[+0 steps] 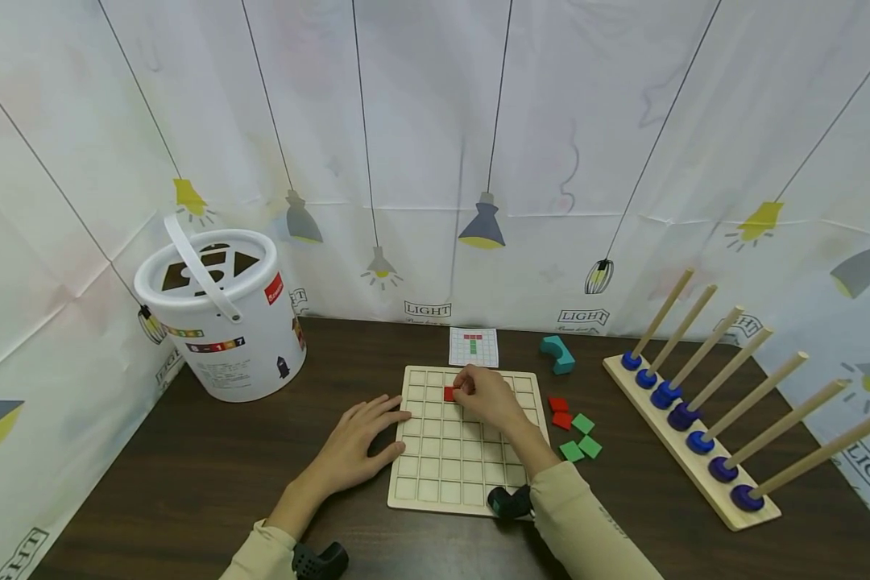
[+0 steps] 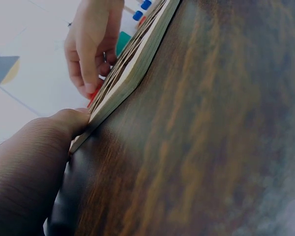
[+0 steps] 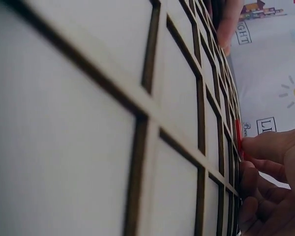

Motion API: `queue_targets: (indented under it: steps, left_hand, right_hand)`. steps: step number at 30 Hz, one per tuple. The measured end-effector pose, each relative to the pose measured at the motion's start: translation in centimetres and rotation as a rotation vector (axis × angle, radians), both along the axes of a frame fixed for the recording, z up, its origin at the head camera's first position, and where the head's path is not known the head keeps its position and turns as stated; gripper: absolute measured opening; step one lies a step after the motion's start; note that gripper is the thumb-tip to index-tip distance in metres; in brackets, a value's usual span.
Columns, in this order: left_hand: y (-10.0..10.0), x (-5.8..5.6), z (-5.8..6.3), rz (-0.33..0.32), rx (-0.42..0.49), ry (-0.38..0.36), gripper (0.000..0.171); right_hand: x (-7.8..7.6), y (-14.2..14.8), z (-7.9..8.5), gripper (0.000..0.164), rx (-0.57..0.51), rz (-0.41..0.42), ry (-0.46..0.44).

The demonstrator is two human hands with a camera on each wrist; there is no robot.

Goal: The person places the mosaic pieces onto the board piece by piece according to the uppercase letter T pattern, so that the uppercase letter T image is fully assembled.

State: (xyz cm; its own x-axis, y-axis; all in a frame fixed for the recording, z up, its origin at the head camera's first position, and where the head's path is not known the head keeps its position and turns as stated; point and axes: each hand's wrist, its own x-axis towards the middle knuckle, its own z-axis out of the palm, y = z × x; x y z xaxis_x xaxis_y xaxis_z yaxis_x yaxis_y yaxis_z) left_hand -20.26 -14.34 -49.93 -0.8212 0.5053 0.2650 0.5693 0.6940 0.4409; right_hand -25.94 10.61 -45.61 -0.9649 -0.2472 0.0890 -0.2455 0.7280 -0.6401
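Note:
A pale wooden grid board lies on the dark table. My left hand rests at its left edge, fingers stretched out, with the thumb against the board's side in the left wrist view. Over the upper part of the grid, my right hand has its fingers curled, thumb and fingertips at a small red square tile. That tile shows as a thin red strip at the fingertips in the right wrist view. Beyond the board lies a pattern card with red and green squares in a T shape.
Right of the board lie loose red tiles and several green tiles. A teal curved block sits behind them. A wooden peg stand with blue rings is at the right, a white lidded bucket at the back left.

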Motion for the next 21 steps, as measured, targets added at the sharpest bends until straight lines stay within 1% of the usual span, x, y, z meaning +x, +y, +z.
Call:
queue_targets:
  steps: [3, 12, 16, 21]
  left_hand:
    - [0.00, -0.03, -0.09, 0.002, 0.000, 0.006, 0.046]
    - [-0.02, -0.07, -0.16, -0.002, 0.010, 0.011, 0.046]
    - [-0.04, -0.08, -0.19, -0.002, 0.013, 0.013, 0.046]
    - [-0.08, 0.06, -0.26, -0.002, 0.013, 0.012, 0.046]
  right_hand:
    - [0.12, -0.08, 0.18, 0.006, 0.009, -0.006, -0.015]
    - [0.39, -0.30, 0.27, 0.008, 0.017, -0.007, -0.007]
    - [0.41, -0.10, 0.11, 0.010, -0.008, -0.013, 0.000]
    - [0.76, 0.48, 0.34, 0.011, -0.068, -0.039, -0.017]
